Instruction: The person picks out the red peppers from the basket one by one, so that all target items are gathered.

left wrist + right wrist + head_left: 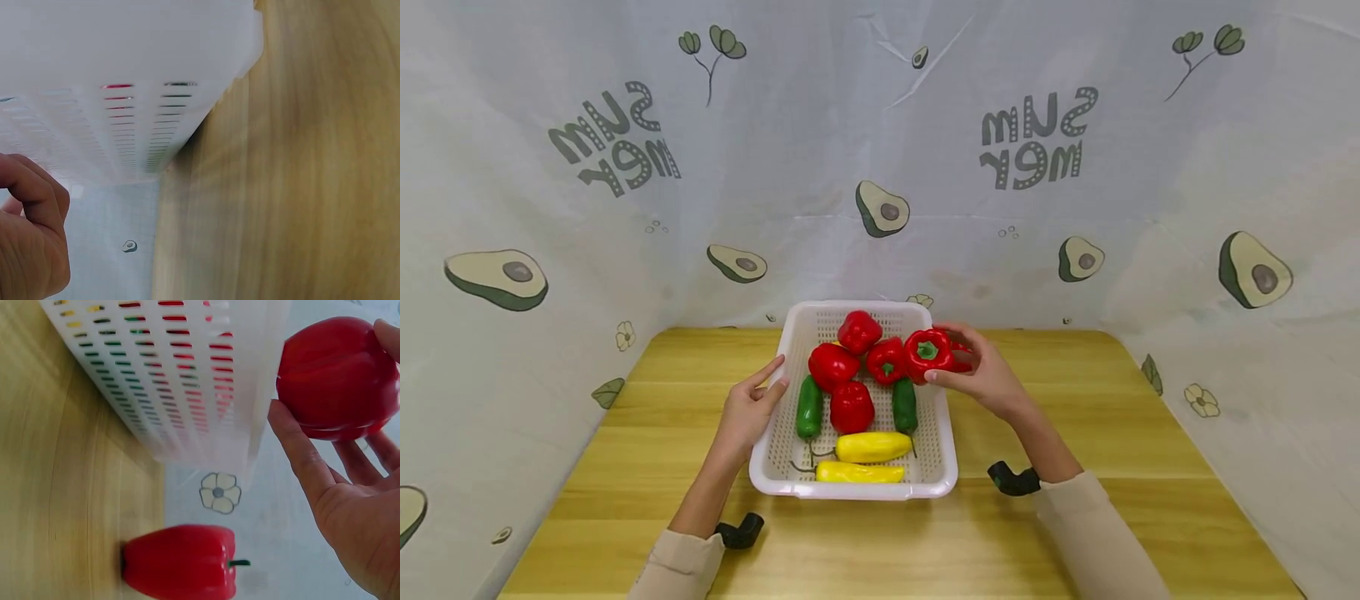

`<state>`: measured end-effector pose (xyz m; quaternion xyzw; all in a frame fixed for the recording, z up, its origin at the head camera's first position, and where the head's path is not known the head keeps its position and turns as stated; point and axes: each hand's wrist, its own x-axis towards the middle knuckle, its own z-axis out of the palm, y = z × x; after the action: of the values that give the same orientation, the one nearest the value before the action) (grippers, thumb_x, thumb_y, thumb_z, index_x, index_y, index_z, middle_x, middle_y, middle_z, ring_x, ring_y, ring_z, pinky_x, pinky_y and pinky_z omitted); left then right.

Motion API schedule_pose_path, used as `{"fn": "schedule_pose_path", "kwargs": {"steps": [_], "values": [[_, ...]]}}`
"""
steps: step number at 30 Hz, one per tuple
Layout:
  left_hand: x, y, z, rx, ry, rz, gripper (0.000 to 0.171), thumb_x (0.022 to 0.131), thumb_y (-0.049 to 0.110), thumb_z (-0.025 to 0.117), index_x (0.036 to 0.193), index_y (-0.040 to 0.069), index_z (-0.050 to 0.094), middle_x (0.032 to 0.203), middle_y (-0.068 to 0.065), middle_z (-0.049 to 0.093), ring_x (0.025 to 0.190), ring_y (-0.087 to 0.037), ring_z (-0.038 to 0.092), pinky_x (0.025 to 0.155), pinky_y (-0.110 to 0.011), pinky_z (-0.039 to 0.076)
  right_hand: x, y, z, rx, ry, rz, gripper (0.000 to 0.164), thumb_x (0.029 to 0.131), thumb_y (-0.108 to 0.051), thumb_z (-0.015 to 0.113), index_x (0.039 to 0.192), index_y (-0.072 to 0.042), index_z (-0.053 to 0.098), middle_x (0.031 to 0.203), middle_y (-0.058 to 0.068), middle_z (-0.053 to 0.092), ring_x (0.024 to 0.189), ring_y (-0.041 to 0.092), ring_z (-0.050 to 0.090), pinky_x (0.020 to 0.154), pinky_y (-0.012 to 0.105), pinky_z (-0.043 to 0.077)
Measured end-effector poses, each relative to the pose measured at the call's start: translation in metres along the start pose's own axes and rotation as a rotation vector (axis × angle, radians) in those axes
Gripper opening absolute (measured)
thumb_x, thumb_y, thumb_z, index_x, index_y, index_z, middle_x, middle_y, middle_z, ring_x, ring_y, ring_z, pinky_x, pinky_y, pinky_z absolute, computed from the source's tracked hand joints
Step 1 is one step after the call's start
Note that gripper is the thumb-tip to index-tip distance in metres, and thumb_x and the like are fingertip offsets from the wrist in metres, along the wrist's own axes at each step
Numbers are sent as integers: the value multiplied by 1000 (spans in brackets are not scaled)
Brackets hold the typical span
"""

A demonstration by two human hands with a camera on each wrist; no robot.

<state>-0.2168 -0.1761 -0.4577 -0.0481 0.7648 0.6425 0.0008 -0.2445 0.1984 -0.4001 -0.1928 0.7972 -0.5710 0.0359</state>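
A white plastic basket point(762, 467) holds several red bell peppers point(852, 407), two long green peppers point(809, 408) and two long yellow peppers point(872, 447) near its front. My left hand point(749, 414) grips the basket's left rim, the thumb lying over the edge; its curled fingers show beside the perforated wall in the left wrist view. With fingers and thumb round it, my right hand point(988, 379) holds a red bell pepper point(928, 354) over the right rim, green stem end toward the head camera. Its smooth red side point(337, 378) shows in the right wrist view.
Another red bell pepper point(181, 561) stands upright on the wooden table point(69, 519), right of the basket and mostly hidden behind my right hand in the head view. A pale curtain point(820, 250) printed with avocados closes off the back and sides.
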Motion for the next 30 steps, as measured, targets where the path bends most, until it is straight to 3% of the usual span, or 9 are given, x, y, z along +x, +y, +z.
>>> {"fn": "schedule_pose_path", "kwargs": {"steps": [4,11,18,21,26,30], "values": [[0,3,0,-5,-3,-2,49,103,33,65,151,31,54,104,-28,75,88,-31,78,69,-42,66,-3,1,-12,36,25,21,71,89,-14,80,151,-15,45,149,13,50,131,39,54,91,31,62],[-1,3,0,-13,-9,-9,51,103,33,65,153,28,52,117,-28,73,91,-33,78,70,-42,66,-9,8,-35,37,80,22,70,93,-13,76,154,-10,42,156,17,41,142,43,43,92,20,58],[0,0,1,-28,-11,-10,51,104,32,63,154,27,51,120,-29,72,95,-35,77,72,-43,66,-16,18,-59,36,137,45,72,96,-15,73,158,-14,37,161,17,36,145,45,39,91,16,57],[1,0,2,-35,-9,-3,51,104,32,64,153,26,51,118,-29,72,95,-36,77,72,-43,66,-20,23,-68,25,165,60,73,97,-17,72,160,-15,34,160,16,37,141,35,46,91,15,57],[0,0,3,-46,-9,-7,50,103,32,65,152,27,53,117,-28,73,95,-36,77,73,-43,66,-27,35,-83,18,184,77,71,100,-18,69,160,-16,33,159,17,35,125,5,55,90,14,57],[0,2,4,-50,-15,-8,50,103,32,65,152,28,53,118,-28,73,96,-35,77,74,-44,66,-32,46,-95,24,200,93,70,101,-18,67,162,-17,32,160,19,31,118,-3,55,88,14,57]]}}
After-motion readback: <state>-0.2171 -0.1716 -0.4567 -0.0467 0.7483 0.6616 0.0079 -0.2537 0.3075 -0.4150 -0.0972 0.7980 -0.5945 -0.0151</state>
